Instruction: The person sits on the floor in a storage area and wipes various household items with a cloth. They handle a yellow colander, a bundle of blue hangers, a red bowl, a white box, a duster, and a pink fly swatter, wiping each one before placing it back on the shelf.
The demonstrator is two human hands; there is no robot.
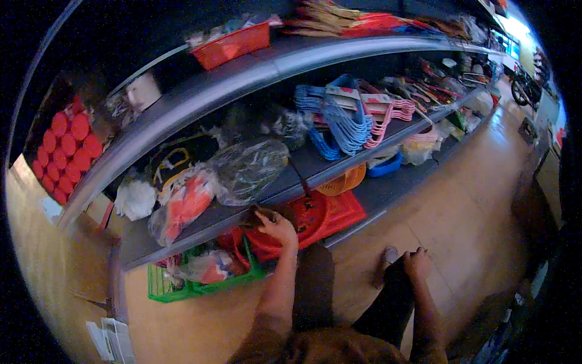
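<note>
My left hand (278,227) reaches to the front edge of the middle shelf, with its fingers at a dark brown object (250,217); blur hides whether it grips it. Below that hand lies a red plastic basin (313,214) on the bottom shelf, beside a green plastic basket (204,289) with wrapped goods in it. On the middle shelf, a clear plastic bag (252,170) and a red-and-white wrapped pack (191,204) are nearest to the left hand. My right hand (418,264) is by my bent knee, its fingers curled; what is in them, if anything, is unclear.
Blue hangers (348,118) and pink hangers (384,116) lie farther along the shelf. A red basket (234,45) stands on the upper shelf. Red round-topped items (68,145) fill a box at left. A blue basin (385,165) sits low. The tiled aisle floor (459,191) runs right.
</note>
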